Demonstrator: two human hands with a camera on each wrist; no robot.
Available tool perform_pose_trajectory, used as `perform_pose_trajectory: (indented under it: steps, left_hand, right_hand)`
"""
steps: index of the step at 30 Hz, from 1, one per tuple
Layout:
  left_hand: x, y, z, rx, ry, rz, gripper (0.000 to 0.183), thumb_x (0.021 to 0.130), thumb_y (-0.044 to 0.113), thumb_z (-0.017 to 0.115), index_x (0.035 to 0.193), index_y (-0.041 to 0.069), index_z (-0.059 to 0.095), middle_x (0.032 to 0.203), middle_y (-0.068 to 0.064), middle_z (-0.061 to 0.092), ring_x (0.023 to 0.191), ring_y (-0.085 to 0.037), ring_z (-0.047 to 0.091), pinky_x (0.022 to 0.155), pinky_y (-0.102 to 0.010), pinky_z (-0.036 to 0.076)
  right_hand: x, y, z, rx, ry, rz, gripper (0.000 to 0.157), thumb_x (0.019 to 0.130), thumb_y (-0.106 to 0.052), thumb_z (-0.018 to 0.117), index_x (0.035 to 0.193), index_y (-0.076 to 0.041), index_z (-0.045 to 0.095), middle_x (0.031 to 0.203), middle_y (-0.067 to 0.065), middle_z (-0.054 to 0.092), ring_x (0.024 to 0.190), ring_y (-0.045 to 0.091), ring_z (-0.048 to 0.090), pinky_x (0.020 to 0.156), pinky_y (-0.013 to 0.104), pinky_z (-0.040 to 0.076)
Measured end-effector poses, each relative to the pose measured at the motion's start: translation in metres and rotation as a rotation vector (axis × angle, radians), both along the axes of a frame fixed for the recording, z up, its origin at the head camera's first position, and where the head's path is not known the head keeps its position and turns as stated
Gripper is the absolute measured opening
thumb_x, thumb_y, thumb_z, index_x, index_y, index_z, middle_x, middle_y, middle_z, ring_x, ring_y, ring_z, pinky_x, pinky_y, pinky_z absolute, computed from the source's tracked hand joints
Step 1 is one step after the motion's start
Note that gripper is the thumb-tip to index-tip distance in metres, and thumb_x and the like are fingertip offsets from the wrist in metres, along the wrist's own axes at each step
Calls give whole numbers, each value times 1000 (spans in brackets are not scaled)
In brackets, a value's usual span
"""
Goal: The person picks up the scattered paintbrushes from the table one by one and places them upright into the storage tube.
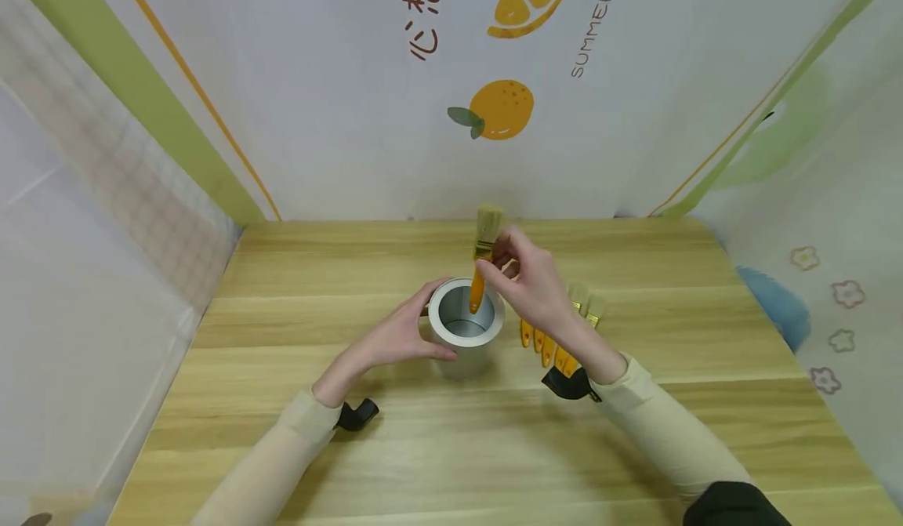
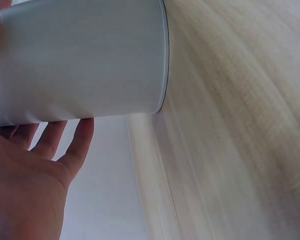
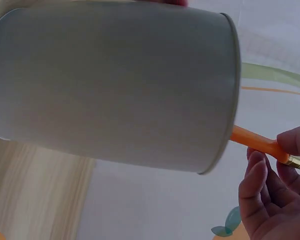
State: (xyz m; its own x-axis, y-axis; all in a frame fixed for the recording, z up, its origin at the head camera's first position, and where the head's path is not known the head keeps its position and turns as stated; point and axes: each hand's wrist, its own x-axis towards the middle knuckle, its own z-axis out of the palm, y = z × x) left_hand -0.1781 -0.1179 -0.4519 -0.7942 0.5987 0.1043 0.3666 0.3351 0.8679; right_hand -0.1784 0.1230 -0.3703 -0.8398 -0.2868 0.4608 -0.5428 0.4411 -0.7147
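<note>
A grey-white cylindrical container point(image 1: 466, 340) with an open top stands upright on the wooden table. My left hand point(image 1: 404, 333) holds it from the side, thumb at the front and fingers around the back; those fingers press its wall point(image 2: 80, 65) in the left wrist view. Above the rim, my right hand point(image 1: 525, 275) pinches a paintbrush point(image 1: 478, 279) near its metal band. The brush's pale bristles point up, and its orange handle point(image 3: 252, 138) dips into the container's mouth. Several similar paintbrushes point(image 1: 546, 348) lie on the table beside the container, partly hidden under my right forearm.
The wooden table point(image 1: 296, 275) runs back to a white curtain point(image 1: 339, 118) printed with oranges and writing. More pale hanging fabric point(image 1: 861, 220) flanks the right side. Black wrist gear point(image 1: 358, 415) sits by my left wrist, with more point(image 1: 567, 385) by the right.
</note>
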Motion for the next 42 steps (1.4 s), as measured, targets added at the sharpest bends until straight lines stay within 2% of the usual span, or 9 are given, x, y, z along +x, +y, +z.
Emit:
perform_pose_trajectory:
  steps: [7,14,22,26,31,37,42]
  left_hand:
    - [-4,-1,0,-3,-6,-32,111,71,26,96,159,24,29,154,-5,48,143,-31,46,120,-60,35]
    - [-8,-1,-4,-19,-8,-37,112,71,26,97,160,25,29,155,-1,46,143,-27,46,121,-60,34]
    - [-8,-3,-3,-34,-7,-34,113,71,30,96,161,24,27,158,-1,44,146,-28,44,121,-60,33]
    - [-8,-3,-4,-46,-14,-30,114,71,31,96,161,22,26,159,-2,44,146,-30,44,121,-61,34]
    - [-7,-2,-4,-57,-28,-17,116,71,33,96,162,20,25,154,-4,47,143,-31,47,120,-60,36]
    - [-8,-1,-5,-53,-22,-12,114,70,33,97,160,22,28,150,-3,52,142,-28,48,120,-59,37]
    - [-8,-1,-5,-47,-26,-14,112,69,30,97,159,23,29,148,-2,53,142,-29,49,120,-60,37]
  right_hand:
    - [-1,-3,-9,47,48,40,19,93,-8,74,106,-6,60,87,7,68,75,12,63,63,21,54]
    - [-4,-5,-20,56,43,78,23,90,-4,75,107,-6,59,88,6,67,73,10,60,60,20,49]
    - [-7,-7,-25,96,33,64,32,87,-3,78,113,-6,59,87,6,67,71,13,56,56,21,43]
    - [-8,-7,-25,96,28,63,39,87,-2,78,121,-4,61,90,8,69,72,14,57,58,21,44]
    - [-9,-4,-23,47,10,54,38,91,-5,76,126,-3,62,95,8,72,78,14,61,64,22,49]
    - [-17,14,-22,-14,-73,-49,32,101,-14,65,131,-3,61,106,13,70,89,20,65,75,20,54]
    - [-29,37,-28,60,-213,-152,41,105,-22,60,142,-7,54,121,17,67,96,28,69,80,34,60]
